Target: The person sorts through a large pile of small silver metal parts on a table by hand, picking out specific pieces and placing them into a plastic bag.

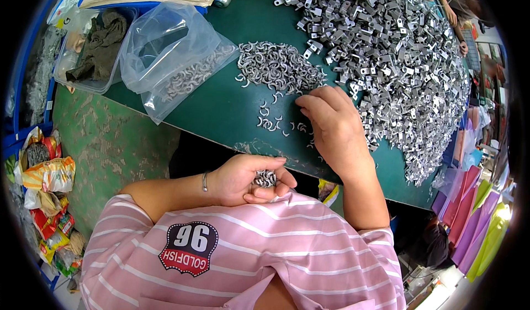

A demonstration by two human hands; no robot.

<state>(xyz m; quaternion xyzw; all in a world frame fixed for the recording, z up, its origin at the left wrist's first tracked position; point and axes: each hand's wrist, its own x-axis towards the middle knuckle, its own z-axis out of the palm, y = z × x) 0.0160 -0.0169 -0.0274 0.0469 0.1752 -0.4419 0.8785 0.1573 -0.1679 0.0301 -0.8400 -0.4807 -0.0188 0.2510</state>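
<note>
My left hand [237,181] is cupped palm up near the table's front edge, its fingers curled round a handful of small C-shaped metal pieces [265,178]. Over the green tabletop [210,119], my right hand [334,125] reaches down with bent fingers drawn together; anything between its fingertips is hidden. Close to those fingers lie several loose C-shaped pieces [269,123]. Just beyond them spreads a grey heap of the same pieces [279,64]. A clear plastic bag [165,48], its mouth gaping, holds more of them left of the heap.
A large mound of bent metal brackets [386,61] covers the table's right side. At the far left stands a clear plastic tub [107,81] with a dark cloth [102,42]. Colourful packets [47,172] sit lower left. Coloured sheets [475,216] hang at right; another person's arm [446,3] shows top right.
</note>
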